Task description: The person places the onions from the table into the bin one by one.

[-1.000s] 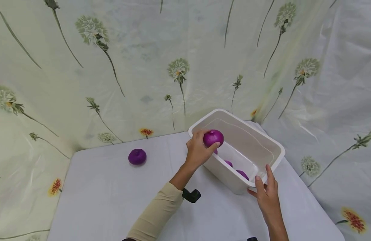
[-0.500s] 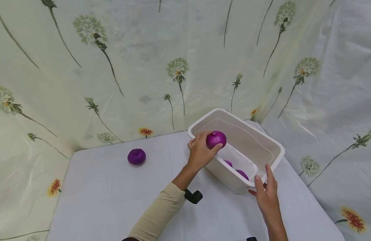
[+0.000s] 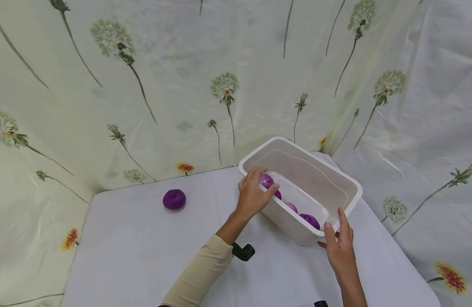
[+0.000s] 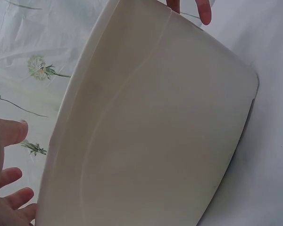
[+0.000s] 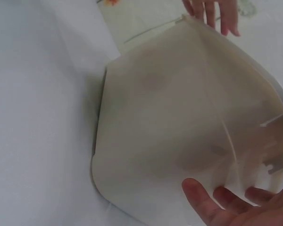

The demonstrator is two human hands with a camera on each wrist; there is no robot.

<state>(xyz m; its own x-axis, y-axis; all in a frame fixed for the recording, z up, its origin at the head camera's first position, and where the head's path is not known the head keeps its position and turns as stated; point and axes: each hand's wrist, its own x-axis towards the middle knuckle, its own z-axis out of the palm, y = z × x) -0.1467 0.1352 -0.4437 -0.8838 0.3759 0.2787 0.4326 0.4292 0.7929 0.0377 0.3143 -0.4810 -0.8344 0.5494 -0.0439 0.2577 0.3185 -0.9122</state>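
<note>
A white plastic tub (image 3: 285, 219) stands on the table, with several purple onions (image 3: 310, 221) lying inside along its near wall. My left hand (image 3: 254, 194) is at the tub's left rim, fingers spread and nothing held; an onion (image 3: 266, 181) shows between its thumb and fingers, down in the tub. In the left wrist view the left hand (image 4: 7, 174) has its fingers apart beside the rim. My right hand (image 3: 340, 249) holds the tub's near right corner, fingers at the rim and against the outer wall. One dark purple onion (image 3: 174, 199) sits alone on the table at left.
A white cloth covers the table (image 3: 124, 247). Behind and at the sides hangs a curtain (image 3: 174, 85) printed with dandelions. The tub's back corner stands close to it. A black wrist mount (image 3: 243, 252) sticks out from the left sleeve (image 3: 201, 270).
My left hand held an onion over the tub and has let it go; it now lies among the others inside. The right hand has stayed at the corner.
</note>
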